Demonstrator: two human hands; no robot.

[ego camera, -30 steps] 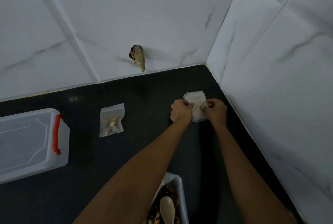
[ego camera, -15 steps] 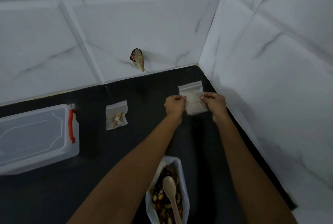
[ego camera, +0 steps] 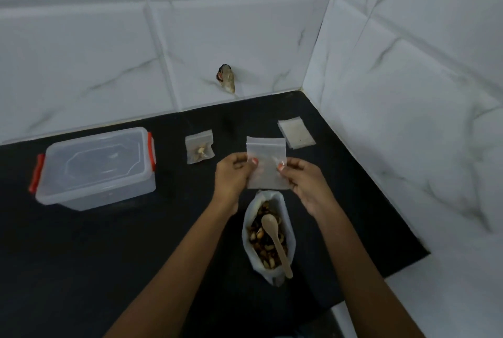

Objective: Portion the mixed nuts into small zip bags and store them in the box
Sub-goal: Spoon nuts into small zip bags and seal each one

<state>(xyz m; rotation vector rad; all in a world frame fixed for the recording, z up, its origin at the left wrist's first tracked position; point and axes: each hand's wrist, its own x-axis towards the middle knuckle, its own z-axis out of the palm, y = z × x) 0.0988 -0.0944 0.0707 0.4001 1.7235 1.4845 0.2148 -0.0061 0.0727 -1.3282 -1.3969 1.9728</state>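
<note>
Both my hands hold one empty small zip bag (ego camera: 266, 158) upright above the counter. My left hand (ego camera: 234, 174) pinches its left edge and my right hand (ego camera: 302, 180) pinches its right edge. Just below it stands an open bag of mixed nuts (ego camera: 268, 237) with a wooden spoon (ego camera: 275, 239) lying in it. A stack of empty zip bags (ego camera: 296, 132) lies near the right wall. One filled small zip bag (ego camera: 199, 146) lies flat to the left. The clear plastic box (ego camera: 95, 169) with orange clips stands at the left, its lid on.
The black counter (ego camera: 109, 256) ends at white tiled walls behind and on the right. A hole in the back wall tile (ego camera: 227, 78) sits just above the counter. The counter's near right edge (ego camera: 408, 264) drops off beside my right arm.
I lifted one zip bag off the stack and brought it toward me, above the nut bag. The stack stays by the right wall. The camera view has pulled back.
</note>
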